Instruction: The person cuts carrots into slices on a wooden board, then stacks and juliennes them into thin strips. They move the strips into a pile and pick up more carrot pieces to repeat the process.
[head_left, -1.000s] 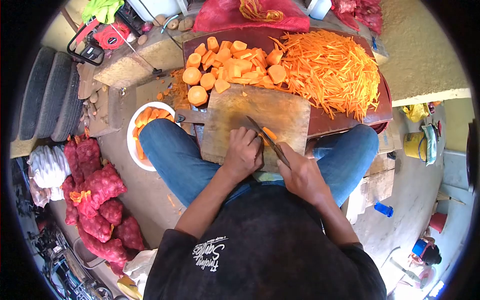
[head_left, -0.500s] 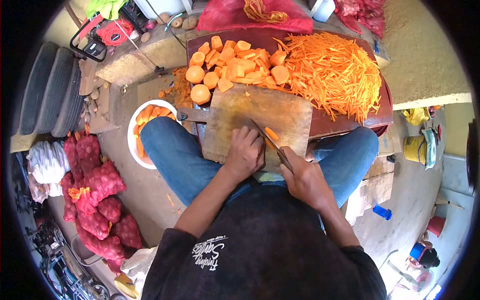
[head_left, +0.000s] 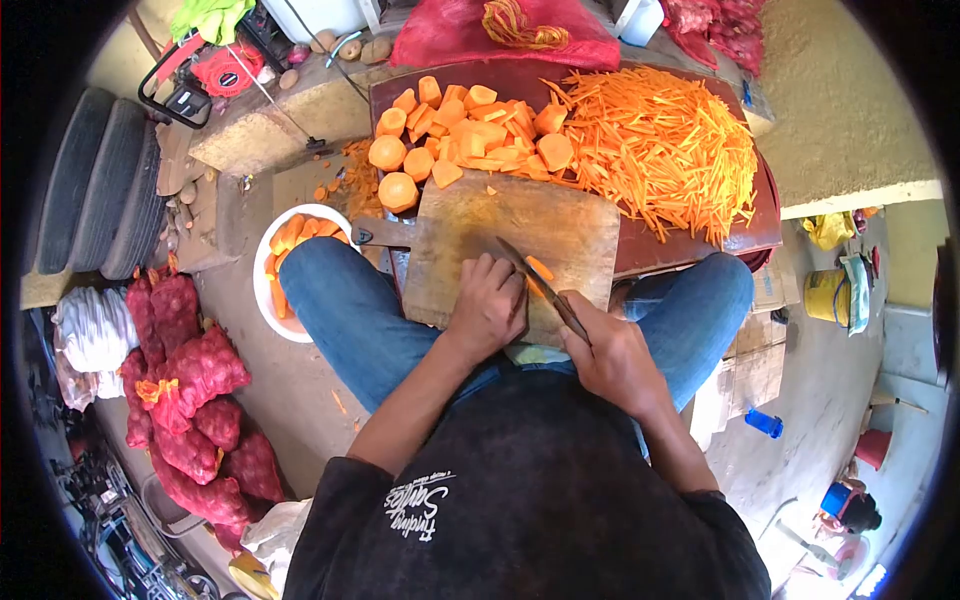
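My right hand (head_left: 612,352) grips a kitchen knife (head_left: 540,282) by its handle, the blade slanting up and left beside my left hand. Curled fingers of my left hand (head_left: 488,303) press down on the wooden cutting board (head_left: 570,212); whatever lies under them is hidden. A carrot slice (head_left: 540,267) lies on the board just right of the blade. Beyond the board, peeled carrot chunks (head_left: 480,135) are heaped on a dark red table (head_left: 650,258). To their right rises a large pile of carrot sticks (head_left: 665,150).
A white basin (head_left: 262,285) holding carrots in liquid stands by the left knee. Red mesh sacks (head_left: 205,365) line the floor at left, near stacked tires (head_left: 105,185). Cardboard (head_left: 755,365) and a yellow bucket (head_left: 827,295) are at right. Another person (head_left: 848,508) appears at lower right.
The whole scene has shifted very slightly in view. Both hands and the knife keep nearly the same position on the board.
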